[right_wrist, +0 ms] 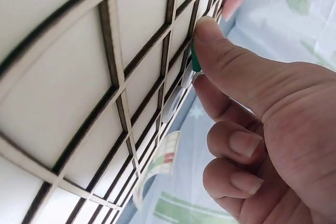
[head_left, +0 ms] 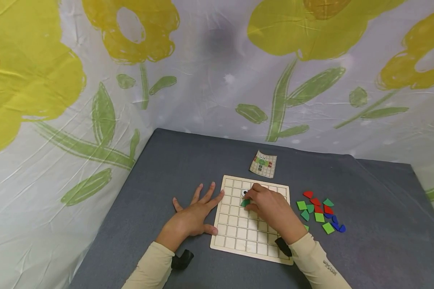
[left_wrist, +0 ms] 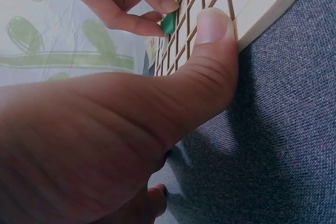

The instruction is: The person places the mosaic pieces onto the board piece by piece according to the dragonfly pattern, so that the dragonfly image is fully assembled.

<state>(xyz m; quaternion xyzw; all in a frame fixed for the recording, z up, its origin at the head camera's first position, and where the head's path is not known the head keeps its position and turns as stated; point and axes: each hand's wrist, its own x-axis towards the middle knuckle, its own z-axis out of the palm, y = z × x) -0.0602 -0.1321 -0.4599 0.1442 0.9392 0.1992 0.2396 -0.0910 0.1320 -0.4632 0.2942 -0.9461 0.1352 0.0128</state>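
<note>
The green piece [head_left: 245, 202] is located over the far part of the gridded board [head_left: 251, 253], left of the board's midline and just to the near side of a white disc with a black centre [head_left: 244, 193]. The step in hand appears to be seating this piece in one cell. For a clean fit, the piece should be lowered flat, its edges lined up with the grid lines, and released only once it lies level. The adjacent disc should not be nudged; a tilted release could leave the piece askew.

Grip, right hand [head_left: 269, 206]: narrow, holding the green piece by its edges between the thumb and a finger. The right wrist view shows other fingers curled clear of it. Whether the piece touches the board cannot be told.

Grip, left hand [head_left: 193, 216]: wide, fingers spread, holding no piece. Its thumb rests on the board's left margin. Light, even pressure there should prevent the board sliding on the tabletop [head_left: 148, 180]. Loose coloured pieces [head_left: 319, 217] lie to the board's right.
</note>
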